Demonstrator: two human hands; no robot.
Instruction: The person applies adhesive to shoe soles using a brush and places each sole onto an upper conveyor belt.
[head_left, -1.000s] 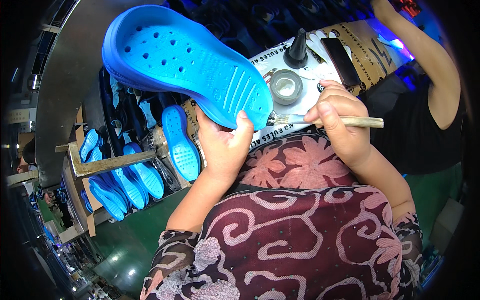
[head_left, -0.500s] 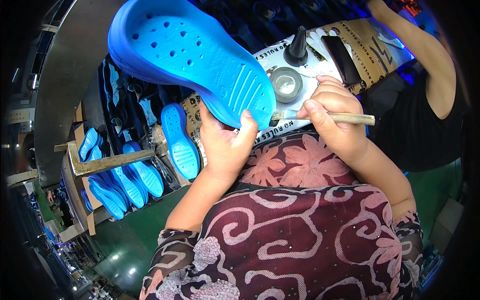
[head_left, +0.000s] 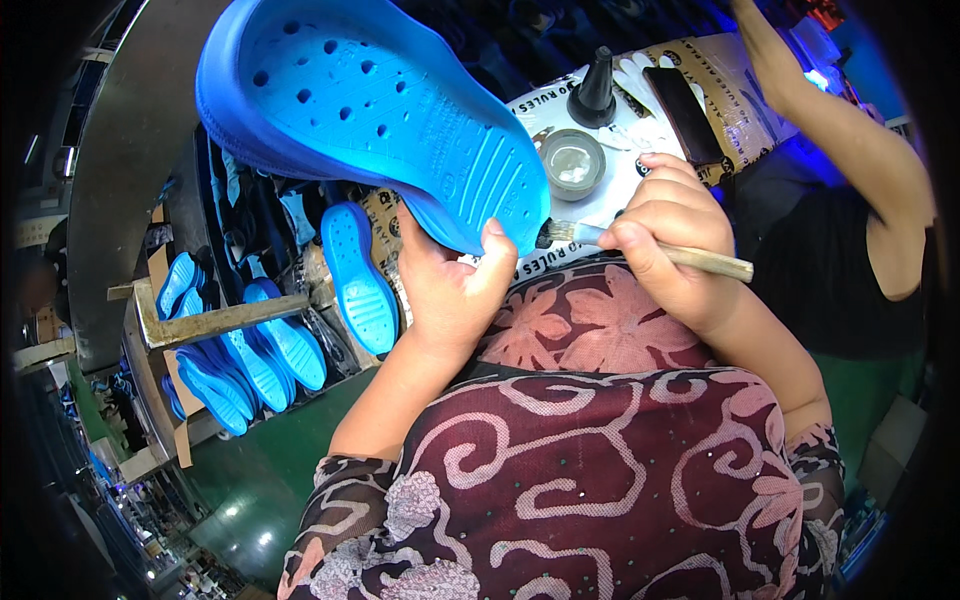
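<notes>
The blue clog (head_left: pixel 370 110) is held up, sole showing, with the left hand (head_left: pixel 450 285) clamped on its heel; the brush (head_left: pixel 640 248) is pinched in the right hand (head_left: pixel 670 235), bristles at the heel edge. Glue could be smeared onto the left thumb, which lies just beside the bristles

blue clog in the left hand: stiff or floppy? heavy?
Probably light: the left hand holds the blue clog up by one end alone. It looks fairly stiff, keeping its shape unsupported. The ribbed sole likely grips well.
</notes>
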